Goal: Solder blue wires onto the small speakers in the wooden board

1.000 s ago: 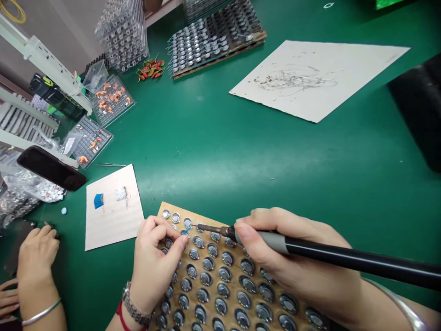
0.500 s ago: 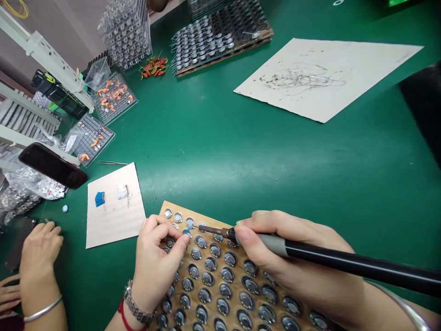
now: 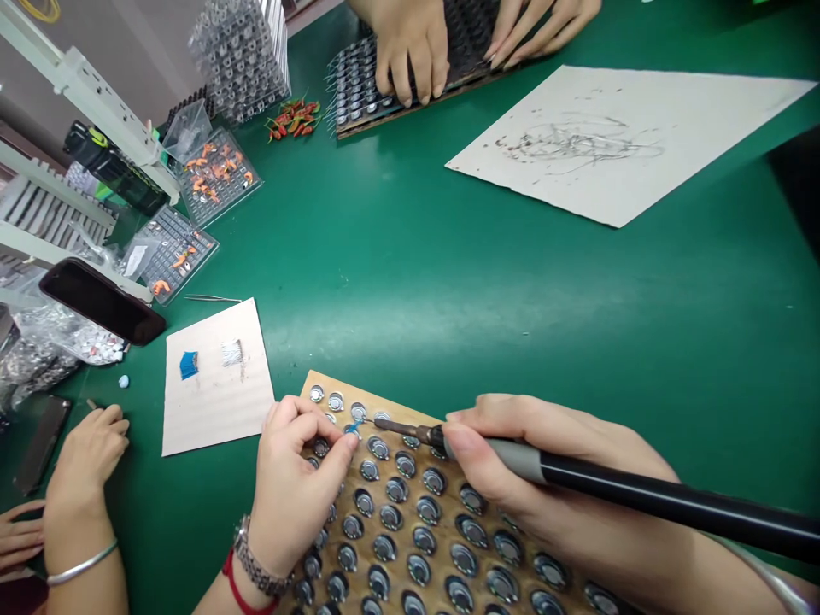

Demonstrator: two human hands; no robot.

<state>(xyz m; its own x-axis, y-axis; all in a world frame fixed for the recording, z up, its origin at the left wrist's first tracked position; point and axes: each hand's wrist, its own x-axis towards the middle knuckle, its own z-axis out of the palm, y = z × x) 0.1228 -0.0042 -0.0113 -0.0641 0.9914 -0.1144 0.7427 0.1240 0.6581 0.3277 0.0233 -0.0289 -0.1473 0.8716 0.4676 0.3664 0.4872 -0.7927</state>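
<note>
My left hand (image 3: 298,491) pinches a short blue wire (image 3: 356,424) between thumb and forefinger, over the far left part of a wooden board (image 3: 403,408). Rows of small round metal components (image 3: 397,489) sit in the board's holes. In my right hand (image 3: 570,444) is a soldering iron (image 3: 621,487), gripped like a pen. Its tip lies close beside the wire's far end and one of the components; whether they touch I cannot tell. My right hand and the iron cover part of the board's right side.
A card (image 3: 214,418) with blue and silvery wire bundles lies left. A co-worker's hand (image 3: 90,453) is beyond it, near a phone (image 3: 102,301). Another person's hands (image 3: 413,47) rest on a dark tray (image 3: 359,81) at the back, beside a stained white sheet (image 3: 589,184).
Another person's two hands have come onto the dark tray at the back. The view has shifted slightly. My hands keep nearly the same pose at the wire.
</note>
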